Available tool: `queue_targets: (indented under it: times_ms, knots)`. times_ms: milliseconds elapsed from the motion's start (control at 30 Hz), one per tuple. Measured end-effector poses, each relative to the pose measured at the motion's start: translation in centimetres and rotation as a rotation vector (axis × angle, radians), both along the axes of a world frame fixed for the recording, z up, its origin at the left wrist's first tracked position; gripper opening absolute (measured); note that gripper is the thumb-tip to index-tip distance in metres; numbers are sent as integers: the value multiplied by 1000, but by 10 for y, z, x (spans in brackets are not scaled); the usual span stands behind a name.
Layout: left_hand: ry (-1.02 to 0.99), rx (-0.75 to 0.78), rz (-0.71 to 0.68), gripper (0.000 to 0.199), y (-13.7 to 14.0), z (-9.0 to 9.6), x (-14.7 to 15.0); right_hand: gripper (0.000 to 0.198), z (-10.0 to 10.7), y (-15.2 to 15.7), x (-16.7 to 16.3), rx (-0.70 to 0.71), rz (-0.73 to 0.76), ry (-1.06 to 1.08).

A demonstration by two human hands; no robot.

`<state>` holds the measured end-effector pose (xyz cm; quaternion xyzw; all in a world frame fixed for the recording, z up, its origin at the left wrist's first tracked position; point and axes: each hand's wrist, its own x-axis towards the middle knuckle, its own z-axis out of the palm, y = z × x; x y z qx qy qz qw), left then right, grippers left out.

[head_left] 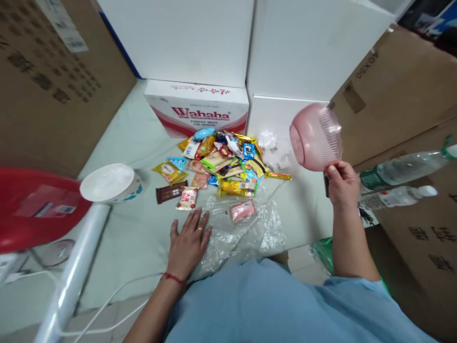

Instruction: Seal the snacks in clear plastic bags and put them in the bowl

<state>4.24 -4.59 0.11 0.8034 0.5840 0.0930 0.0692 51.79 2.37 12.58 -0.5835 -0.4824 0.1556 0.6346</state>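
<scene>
My right hand (342, 183) pinches the rim of a pink translucent plastic bowl (314, 138), which is tipped on its side above the right part of the table. My left hand (190, 243) lies flat on the tabletop, fingers spread, at the edge of a crumpled clear plastic bag (228, 238). Just beyond its fingertips are a small white-and-red snack packet (187, 198) and a brown wrapped bar (169, 192). A pink packet (243, 210) rests on the clear bag. Behind these lies a pile of mixed wrapped snacks (228, 164).
A white Wahaha carton (203, 112) stands behind the pile. To the left are a white bowl (110, 183), a red object (39, 209) and a wrapped roll (78, 267). Plastic bottles (403, 169) and brown cartons (392, 90) stand on the right. A white cable (107, 305) runs near the front.
</scene>
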Motion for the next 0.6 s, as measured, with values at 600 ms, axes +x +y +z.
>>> queue_targets:
  times_ms: [600]
  knots:
    - [6,-46,-51,65,3,-17,-19,29,0,20,118,-622,265,-566]
